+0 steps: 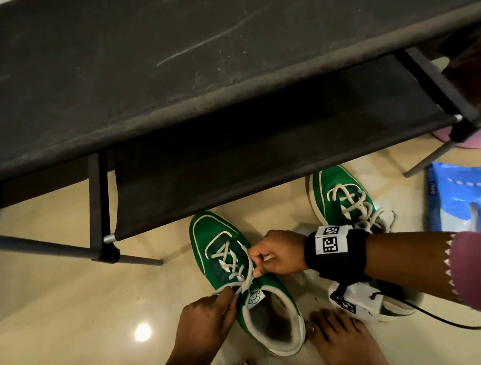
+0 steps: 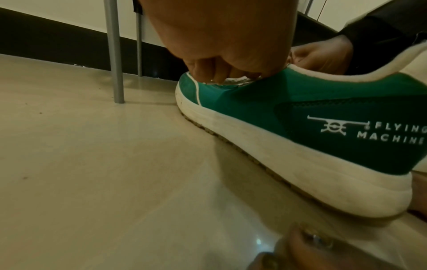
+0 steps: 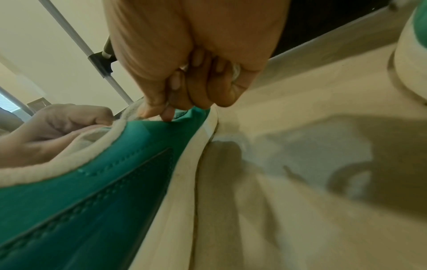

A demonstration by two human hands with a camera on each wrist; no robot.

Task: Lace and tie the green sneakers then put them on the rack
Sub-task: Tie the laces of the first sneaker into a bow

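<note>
A green sneaker (image 1: 223, 241) with a white sole stands on the floor in front of the rack, its white lace (image 1: 248, 278) crossed partway up. My left hand (image 1: 209, 314) pinches one lace end at the shoe's left side, by the tongue. My right hand (image 1: 273, 254) pinches the other lace end over the right side. The left wrist view shows this sneaker (image 2: 300, 113) side on, with my left hand (image 2: 221, 73) curled on the lace. In the right wrist view my right hand (image 3: 184, 95) grips lace above the sneaker (image 3: 92, 182). The second green sneaker (image 1: 347, 200), laced, stands to the right.
The black fabric shoe rack (image 1: 197, 85) fills the top, its lower shelf (image 1: 260, 157) just beyond the toes. A blue plastic bag (image 1: 465, 196) lies at the right. My bare feet (image 1: 344, 344) are beside the heel. A black cable (image 1: 445, 318) trails across the floor.
</note>
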